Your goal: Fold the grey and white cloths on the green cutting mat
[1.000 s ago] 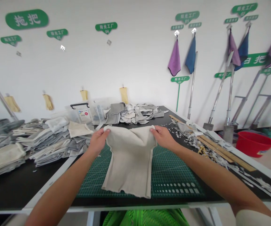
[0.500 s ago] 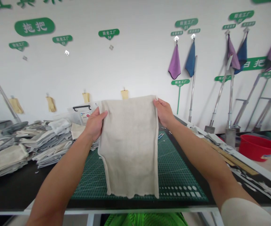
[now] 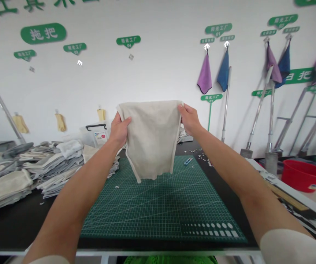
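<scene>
A beige ribbed piece of fabric (image 3: 152, 139) hangs in the air between my hands, above the green cutting mat (image 3: 152, 209). My left hand (image 3: 120, 128) pinches its upper left corner, thumb in front. At the upper right corner my right hand (image 3: 189, 118) grips it the same way. The top edge is stretched nearly straight, while the lower edge is uneven and swings free. Behind the fabric's right side, a blue utility knife (image 3: 188, 161) lies at the mat's far edge.
Piles of folded grey and beige fabric (image 3: 56, 161) cover the table's left side, with a clear plastic box (image 3: 96, 135) behind. Small white scraps (image 3: 204, 157) lie past the mat. On the right are a wooden strip (image 3: 286, 194), a red basin (image 3: 306, 176) and several mop poles (image 3: 226, 106).
Both hands have risen slightly, the left also moving right. The fabric's lower edge has swung up and away from me, uncovering more of the mat and the knife.
</scene>
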Demonstrator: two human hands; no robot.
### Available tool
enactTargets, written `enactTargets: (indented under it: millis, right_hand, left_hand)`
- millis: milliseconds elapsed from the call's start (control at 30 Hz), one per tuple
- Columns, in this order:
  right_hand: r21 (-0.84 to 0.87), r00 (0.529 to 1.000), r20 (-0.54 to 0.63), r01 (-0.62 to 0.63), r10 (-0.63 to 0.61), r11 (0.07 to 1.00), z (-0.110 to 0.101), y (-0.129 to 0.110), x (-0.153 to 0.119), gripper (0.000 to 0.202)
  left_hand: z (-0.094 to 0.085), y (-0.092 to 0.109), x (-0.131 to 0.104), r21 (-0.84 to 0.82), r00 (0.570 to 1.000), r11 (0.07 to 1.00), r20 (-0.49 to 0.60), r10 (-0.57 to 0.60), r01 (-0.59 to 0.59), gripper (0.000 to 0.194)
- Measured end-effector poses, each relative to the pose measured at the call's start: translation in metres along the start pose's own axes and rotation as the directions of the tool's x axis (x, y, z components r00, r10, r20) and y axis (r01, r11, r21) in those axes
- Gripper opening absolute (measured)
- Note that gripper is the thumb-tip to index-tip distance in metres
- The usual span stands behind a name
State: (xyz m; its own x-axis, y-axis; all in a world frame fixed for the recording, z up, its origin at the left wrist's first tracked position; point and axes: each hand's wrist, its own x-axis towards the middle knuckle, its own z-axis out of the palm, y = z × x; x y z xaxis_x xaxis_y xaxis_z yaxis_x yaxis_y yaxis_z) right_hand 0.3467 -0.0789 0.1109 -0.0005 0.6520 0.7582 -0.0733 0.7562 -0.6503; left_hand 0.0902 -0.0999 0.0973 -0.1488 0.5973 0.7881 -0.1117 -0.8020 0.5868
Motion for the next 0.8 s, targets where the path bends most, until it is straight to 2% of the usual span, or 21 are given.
enactTargets:
  millis: [67,133,267,333,400,533,633,700,800]
  right_hand:
    - [0.056,0.999,0.014,0.038,-0.039,0.998,-0.006,-0.004,-0.009,0.043]
    - [0.068,0.997,0.075,0.026,-0.032,0.997,-0.014,-0.002,-0.031,0.039]
    - [-0.044,0.964,0.26,-0.042,0.052,0.998,-0.037,0.015,-0.108,0.031]
    - [-0.087,0.909,0.393,-0.118,0.143,0.989,-0.048,0.023,-0.151,0.03]
    - [-0.099,0.829,0.508,-0.212,0.232,0.972,-0.057,0.027,-0.189,0.03]
    - [-0.082,0.741,0.608,-0.297,0.284,0.951,-0.066,0.017,-0.239,0.029]
    - [-0.056,0.703,0.654,-0.321,0.278,0.945,-0.067,0.005,-0.258,0.029]
    - [-0.039,0.681,0.672,-0.362,0.292,0.931,-0.066,0.003,-0.27,0.032]
    - [-0.03,0.62,0.687,-0.498,0.38,0.866,-0.063,0.011,-0.289,0.045]
  left_hand:
    - [-0.003,0.004,-0.006,-0.006,0.999,0.999,-0.008,0.043,-0.043,0.057]
    - [-0.01,0.004,-0.026,-0.023,1.0,1.0,0.005,0.003,-0.003,0.06]
    - [-0.031,-0.008,-0.101,-0.065,0.977,0.975,0.057,-0.207,0.21,0.069]
    - [-0.044,-0.014,-0.145,-0.066,0.933,0.933,0.104,-0.346,0.353,0.069]
    - [-0.056,-0.017,-0.186,-0.063,0.877,0.88,0.149,-0.457,0.47,0.073]
    - [-0.079,-0.009,-0.253,-0.095,0.78,0.784,0.233,-0.581,0.613,0.072]
    - [-0.092,0.003,-0.288,-0.108,0.699,0.697,0.237,-0.675,0.709,0.06]
    - [-0.097,0.011,-0.303,-0.111,0.64,0.633,0.226,-0.734,0.766,0.048]
    - [-0.094,0.016,-0.311,-0.063,0.603,0.6,0.116,-0.789,0.797,0.041]
